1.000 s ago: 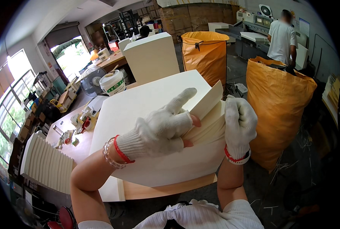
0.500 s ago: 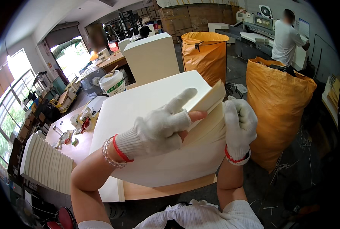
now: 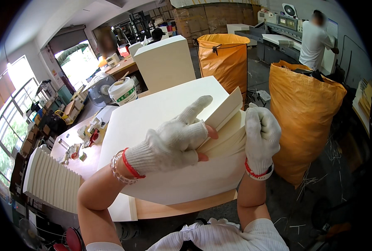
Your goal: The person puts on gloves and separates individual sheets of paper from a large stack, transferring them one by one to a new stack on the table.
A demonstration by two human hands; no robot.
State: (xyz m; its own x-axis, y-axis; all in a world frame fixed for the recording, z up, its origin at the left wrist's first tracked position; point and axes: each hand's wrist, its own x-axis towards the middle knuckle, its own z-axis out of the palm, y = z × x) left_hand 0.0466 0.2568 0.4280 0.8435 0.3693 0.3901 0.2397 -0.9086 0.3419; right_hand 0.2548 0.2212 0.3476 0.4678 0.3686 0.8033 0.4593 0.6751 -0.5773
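Observation:
A thick stack of white paper sheets [image 3: 169, 102] lies before me, its right-hand edges fanned and partly lifted. My left hand [image 3: 175, 140], in a white knit glove with some bare fingertips, grips the raised upper sheets. One of its gloved fingers stretches across the top sheet, while two bare tips curl at the lifted edge. My right hand [image 3: 262, 131], also gloved, is closed at the right edge of the fanned sheets and pinches them; its fingertips are partly hidden.
Two orange sacks [image 3: 301, 125] stand to the right and beyond. A tall white stack [image 3: 165, 62], a bucket [image 3: 122, 90] and a fan [image 3: 101, 89] are farther off. A ridged white stack [image 3: 50, 180] sits at left. A person [image 3: 315, 44] stands by a machine at far right.
The lifted sheets have shifted slightly left and the gap beneath them shows more fanned edges. My left fingers have moved slightly left; my right hand has barely moved.

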